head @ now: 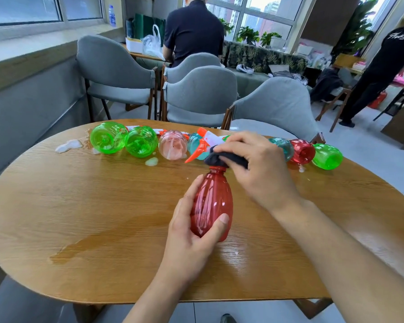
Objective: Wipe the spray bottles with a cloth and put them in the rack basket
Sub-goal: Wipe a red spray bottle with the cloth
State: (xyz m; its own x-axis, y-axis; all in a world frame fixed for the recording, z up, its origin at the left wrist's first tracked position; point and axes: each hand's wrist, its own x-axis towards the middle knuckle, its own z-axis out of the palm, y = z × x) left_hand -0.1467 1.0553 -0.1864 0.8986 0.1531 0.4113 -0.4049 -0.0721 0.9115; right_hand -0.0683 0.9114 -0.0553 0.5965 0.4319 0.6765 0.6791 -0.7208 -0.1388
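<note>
My left hand (191, 227) grips a red spray bottle (211, 201) around its body, above the middle of the wooden table (79, 217). My right hand (254, 166) holds a dark cloth (229, 158) pressed around the bottle's neck, just below its white and orange trigger head (203, 145). A row of other bottles lies on its side along the far edge: two green (124, 139), a pink one (173, 148), a teal one (196, 145), then teal (283, 148), red (302, 151) and green (327, 156) at the right. No rack basket is in view.
Foamy puddles (69, 145) and a wide wet streak (98, 243) mark the table. Grey chairs (201, 92) stand behind it. One person sits with their back turned at the far table (193, 31); another stands at the right (383, 66).
</note>
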